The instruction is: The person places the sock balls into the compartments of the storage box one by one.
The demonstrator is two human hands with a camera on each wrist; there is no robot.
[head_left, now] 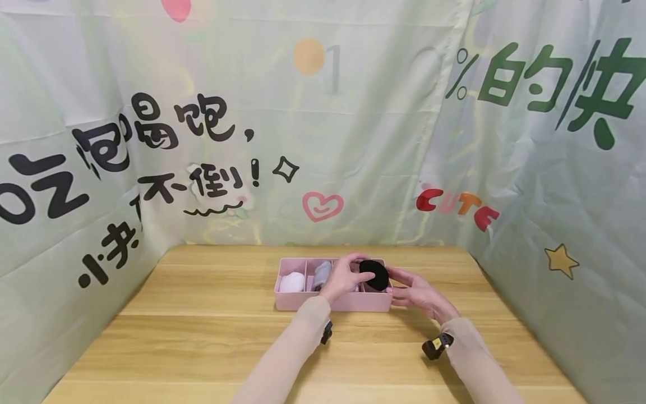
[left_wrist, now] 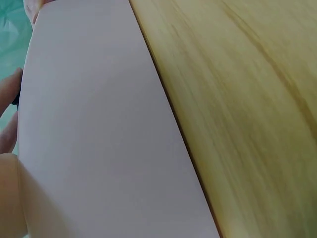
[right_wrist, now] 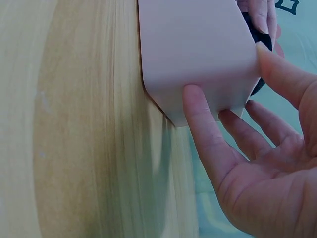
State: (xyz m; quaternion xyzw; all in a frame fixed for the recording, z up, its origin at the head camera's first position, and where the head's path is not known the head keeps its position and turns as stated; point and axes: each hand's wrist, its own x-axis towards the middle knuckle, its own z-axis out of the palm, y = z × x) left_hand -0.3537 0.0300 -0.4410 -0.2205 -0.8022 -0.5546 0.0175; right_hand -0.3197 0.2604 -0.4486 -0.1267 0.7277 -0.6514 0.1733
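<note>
A pink divided box [head_left: 313, 303] stands on the table. Over its rightmost compartment, my left hand [head_left: 346, 279] pinches a black balled-up sock [head_left: 375, 275], the thumb across its near side. My right hand [head_left: 418, 293] is at the box's right end; in the right wrist view its fairly straight fingers touch the end wall, with the thumb at the rim beside the sock. A white cloth bundle [head_left: 291, 282] sits in the leftmost compartment, and a grey sock [head_left: 322, 274] in the one beside it. My left hand partly hides the compartments further right.
The wooden table [head_left: 202, 331] extends around the box. Printed cloth curtains [head_left: 323, 140] hang along its back and both sides. A small black camera [head_left: 437, 346] is strapped at my right wrist, and another [head_left: 327, 332] at my left.
</note>
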